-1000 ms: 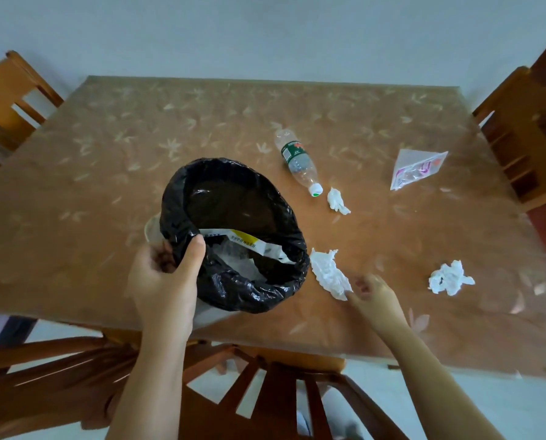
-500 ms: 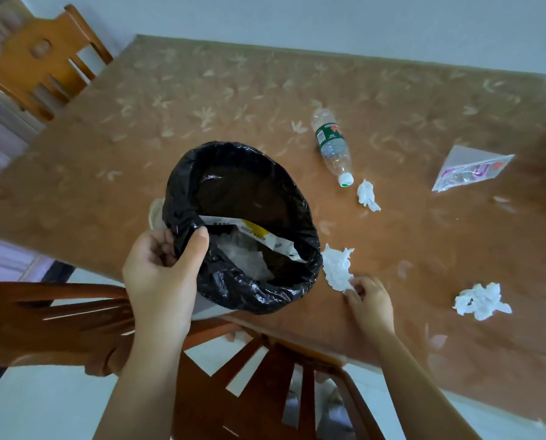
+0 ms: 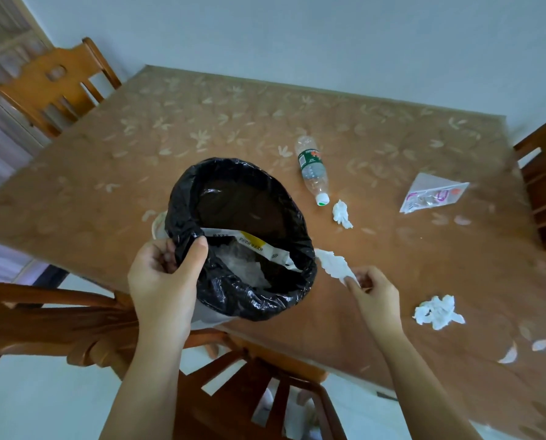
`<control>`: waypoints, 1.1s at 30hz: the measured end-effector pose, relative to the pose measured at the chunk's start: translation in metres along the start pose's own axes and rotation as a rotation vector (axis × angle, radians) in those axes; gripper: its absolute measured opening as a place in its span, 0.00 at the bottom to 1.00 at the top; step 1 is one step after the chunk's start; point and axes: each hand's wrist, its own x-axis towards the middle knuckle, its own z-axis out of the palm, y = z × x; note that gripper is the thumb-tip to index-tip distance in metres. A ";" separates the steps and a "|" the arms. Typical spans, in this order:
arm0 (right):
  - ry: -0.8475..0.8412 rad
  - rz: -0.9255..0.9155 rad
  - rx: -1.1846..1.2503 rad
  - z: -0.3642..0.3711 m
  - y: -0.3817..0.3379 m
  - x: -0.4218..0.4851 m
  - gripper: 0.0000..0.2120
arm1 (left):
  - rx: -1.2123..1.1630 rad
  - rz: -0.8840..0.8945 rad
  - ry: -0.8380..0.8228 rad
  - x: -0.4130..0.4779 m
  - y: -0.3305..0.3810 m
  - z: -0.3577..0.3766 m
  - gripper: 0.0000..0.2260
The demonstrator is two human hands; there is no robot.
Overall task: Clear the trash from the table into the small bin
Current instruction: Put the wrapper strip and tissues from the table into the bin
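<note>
- where the tabletop (image 3: 201, 122) meets its near edge, the small bin (image 3: 243, 239) sits lined with a crinkled black bag, a white wrapper inside.
- left hand (image 3: 163, 281) clamps the bin's near rim, thumb over the liner.
- right hand (image 3: 374, 293) pinches a crumpled white tissue (image 3: 333, 263) just right of the bin.
- plastic bottle (image 3: 313, 169), two more tissues and a clear packet (image 3: 430, 195) lie farther right.

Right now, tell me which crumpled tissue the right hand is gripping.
The tissue beside the bin, pinched by the right hand. The other two lie untouched.
</note>
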 end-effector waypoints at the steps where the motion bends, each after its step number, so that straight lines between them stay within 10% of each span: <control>1: 0.014 -0.023 0.014 -0.008 -0.007 0.001 0.11 | -0.004 -0.008 -0.002 -0.004 0.003 0.002 0.09; 22: -0.361 -0.523 -0.031 -0.053 -0.092 -0.035 0.10 | -0.010 0.092 0.026 -0.117 0.028 0.001 0.12; 33: -0.065 -0.344 -0.011 -0.111 -0.045 -0.094 0.09 | -0.149 0.010 0.041 -0.150 0.037 -0.022 0.08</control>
